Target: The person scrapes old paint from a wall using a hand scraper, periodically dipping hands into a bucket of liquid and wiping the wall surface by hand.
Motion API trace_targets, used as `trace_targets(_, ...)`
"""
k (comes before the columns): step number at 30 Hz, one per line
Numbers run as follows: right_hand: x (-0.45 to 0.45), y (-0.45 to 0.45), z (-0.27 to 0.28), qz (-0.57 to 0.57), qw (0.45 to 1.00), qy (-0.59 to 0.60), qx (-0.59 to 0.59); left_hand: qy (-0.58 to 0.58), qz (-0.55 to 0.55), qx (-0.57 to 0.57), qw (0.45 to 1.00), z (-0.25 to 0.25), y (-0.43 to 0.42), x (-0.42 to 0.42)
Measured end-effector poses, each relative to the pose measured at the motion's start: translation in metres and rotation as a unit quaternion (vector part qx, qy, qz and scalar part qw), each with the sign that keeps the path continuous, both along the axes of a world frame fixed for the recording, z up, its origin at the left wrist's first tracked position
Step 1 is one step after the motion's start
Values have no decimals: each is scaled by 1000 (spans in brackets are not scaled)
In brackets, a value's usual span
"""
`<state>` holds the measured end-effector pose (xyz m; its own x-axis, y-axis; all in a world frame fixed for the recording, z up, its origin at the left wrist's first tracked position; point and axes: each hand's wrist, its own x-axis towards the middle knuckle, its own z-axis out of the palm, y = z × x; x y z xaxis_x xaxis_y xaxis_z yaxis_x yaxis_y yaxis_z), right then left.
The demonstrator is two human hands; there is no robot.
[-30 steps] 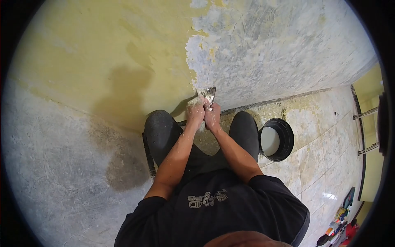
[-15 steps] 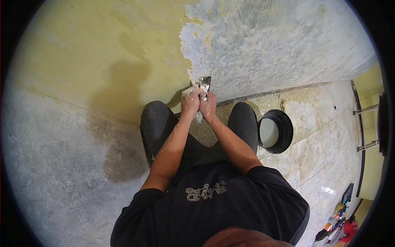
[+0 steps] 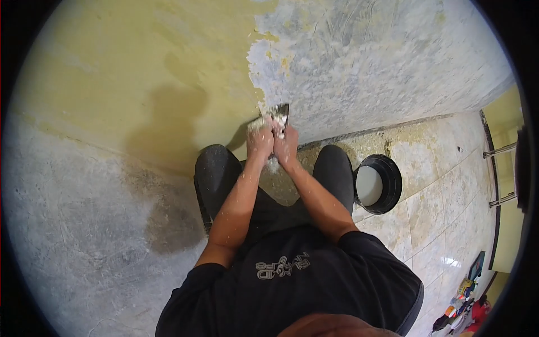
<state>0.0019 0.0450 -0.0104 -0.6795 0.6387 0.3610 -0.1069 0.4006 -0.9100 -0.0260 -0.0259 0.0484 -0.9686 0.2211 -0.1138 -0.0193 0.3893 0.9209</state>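
A paint scraper with a dark blade, dusted with pale flakes, rests against the wall where yellow paint meets bare grey. My right hand is closed round its handle, which is mostly hidden. Pressed up beside it, my left hand is also closed and seems to grip the same tool. Pale crumbs coat the fingers of the left hand, and a crusted strip lies along them; I cannot make out what it is. Ragged flaking paint runs up the wall above the blade.
My bent knees flank both arms. A black bucket holding cloudy liquid stands on the stained tile floor by my right knee. Yellow paint covers the wall at left. Metal bars and assorted items are at far right.
The view has shifted slightly, so knees and bucket sit a little lower. Both hands and the scraper hold nearly the same place on the wall.
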Motion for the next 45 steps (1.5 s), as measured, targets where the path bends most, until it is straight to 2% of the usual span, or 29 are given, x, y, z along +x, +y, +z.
trace_targets(1, -4, 0, 8, 43, 995, 37, -85, 31, -35, 9, 999, -11, 0, -15)
trace_targets(2, 1, -2, 12, 44, 995, 36, -86, 31, -34, 8, 999, -26, -2, -13)
trace_targets(4, 7, -2, 18, 38, 997, 7, -71, 12, 12, 98, 995, -18, 2, -4)
trace_targets(5, 7, -11, 14, 26, 988, 58, -141, 77, -16, 24, 997, -40, 0, -14)
trace_targets(6, 8, -12, 17, 26, 988, 56, -143, 75, -15, 22, 997, -35, -3, -14)
trace_targets(9, 1, 0, 53, 19, 1000, 10, -21, 12, -20, 80, 997, 27, -1, -9)
trace_targets(12, 0, 1, 48, 29, 999, 36, -4, 49, 8, 41, 998, 28, -1, -4)
trace_targets(13, 3, 0, 44, 23, 1000, -15, -15, 25, -24, 121, 992, 18, -1, -9)
trace_targets(14, 2, -4, 38, 22, 1000, -11, -16, 29, -25, 120, 992, 6, -1, -15)
trace_targets(16, 2, -14, 34, 37, 980, 82, -179, 199, -43, -93, 975, 17, -1, -9)
trace_targets(17, 1, -14, 33, 33, 984, 73, -159, 98, -16, -72, 992, 24, 0, -8)
trace_targets(20, -3, -10, 57, 33, 991, 46, -125, 87, -31, -36, 995, 44, -3, -13)
trace_targets(21, -1, -10, 57, 43, 990, 51, -128, 68, -33, -12, 997, 30, -5, -17)
trace_targets(24, 8, -14, 20, 28, 986, 15, -164, 62, -15, -10, 998, -20, -3, -18)
trace_targets(25, 8, -17, 23, 12, 984, 61, -166, 87, -59, -72, 992, 3, -5, -8)
trace_targets(27, 2, -7, 34, 16, 992, 35, -120, 84, -54, -73, 992, 34, -1, -8)
trace_targets(28, 4, -4, 36, 19, 997, 1, -78, 73, -51, -77, 993, 37, -1, -6)
trace_targets(29, 0, -5, 37, 29, 990, 6, -140, 147, -90, -118, 978, 28, -1, -12)
trace_targets(30, 7, -5, 39, 32, 990, 1, -139, 143, -88, -117, 979, 16, -3, -11)
trace_targets(32, 13, -4, 46, 32, 995, -48, -82, 112, -71, -30, 991, -2, -3, -17)
trace_targets(33, 8, -12, 28, 27, 984, 47, -169, 123, -46, -58, 990, -10, -1, -14)
trace_targets(36, 1, -8, 23, 21, 984, 28, -172, 184, -102, -138, 968, 29, -2, -5)
trace_targets(37, 3, -9, 26, 19, 984, 24, -176, 84, -56, -73, 992, 29, 0, -9)
trace_targets(40, 6, -3, 37, 57, 978, 37, -200, 96, -66, -36, 993, 25, -2, -12)
trace_targets(41, 12, -3, 36, 50, 987, 7, -154, 45, -48, 15, 998, 22, -2, -5)
trace_targets(42, 15, -5, 34, 41, 993, -22, -110, 49, -52, 14, 997, 23, -3, -4)
trace_targets(43, 14, -9, 32, 38, 985, 28, -165, 91, -65, -39, 993, 22, -4, -2)
trace_targets(44, 9, -7, 32, 39, 985, 31, -163, 134, -75, -89, 984, 23, -3, -3)
trace_targets(45, 4, -2, 40, 31, 995, 14, -97, 138, -76, -20, 987, 20, -4, -10)
